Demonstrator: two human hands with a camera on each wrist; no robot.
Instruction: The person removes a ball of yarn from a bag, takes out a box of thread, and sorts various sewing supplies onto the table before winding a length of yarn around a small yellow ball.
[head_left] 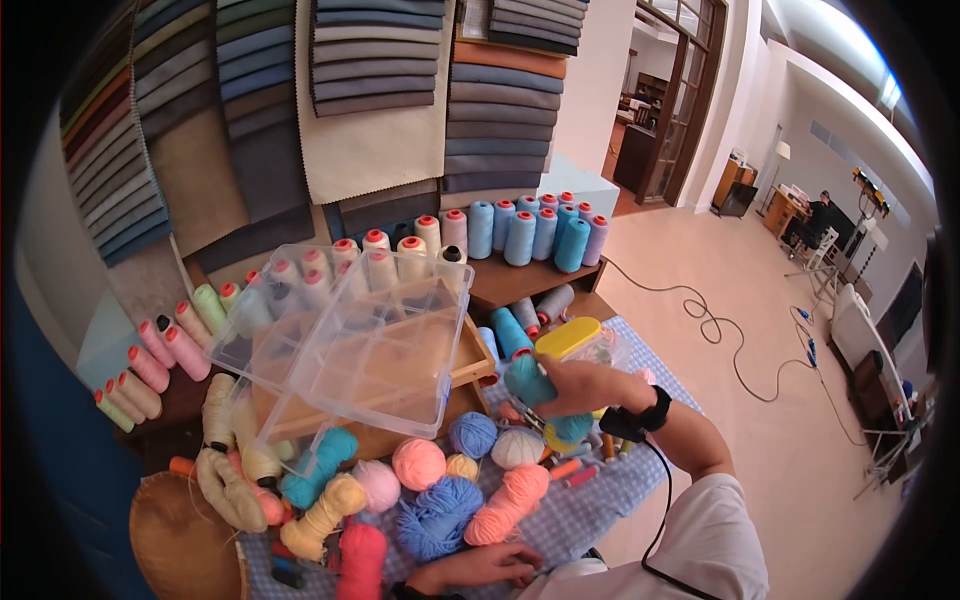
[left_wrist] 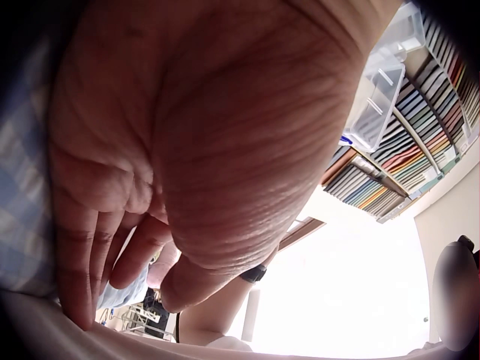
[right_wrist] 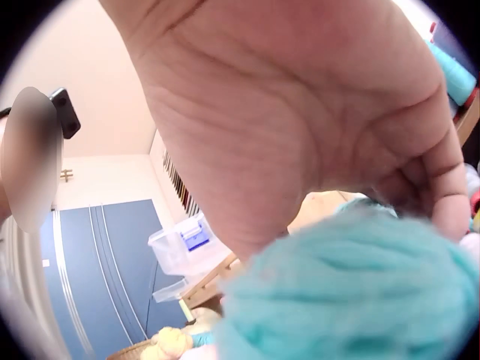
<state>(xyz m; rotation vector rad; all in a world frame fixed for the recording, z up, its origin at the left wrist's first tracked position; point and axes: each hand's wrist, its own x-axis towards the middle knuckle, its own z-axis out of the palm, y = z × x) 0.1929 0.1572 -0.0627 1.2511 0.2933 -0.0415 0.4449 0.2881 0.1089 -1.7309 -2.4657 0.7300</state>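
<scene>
My right hand (head_left: 580, 388) grips a teal yarn ball (head_left: 527, 382) over the right part of the table, beside a yellow-lidded container (head_left: 568, 338). In the right wrist view the teal yarn (right_wrist: 352, 289) fills the lower right, under the right hand (right_wrist: 300, 97), whose fingertips are partly hidden behind it. My left hand (head_left: 487, 565) rests at the table's front edge, below a coral skein (head_left: 510, 503) and a blue yarn ball (head_left: 438, 517). Seen from the left wrist, the left hand (left_wrist: 202, 135) holds nothing, its fingers loosely bent near the checked cloth (left_wrist: 26, 187).
A clear compartment box (head_left: 375, 365) lies tilted across a wooden tray (head_left: 475, 355). Yarn balls and skeins crowd the table front. Thread cones (head_left: 520, 238) stand in rows behind, below hanging fabric samples (head_left: 375, 120). A round brown cushion-like object (head_left: 185, 540) sits at the front left.
</scene>
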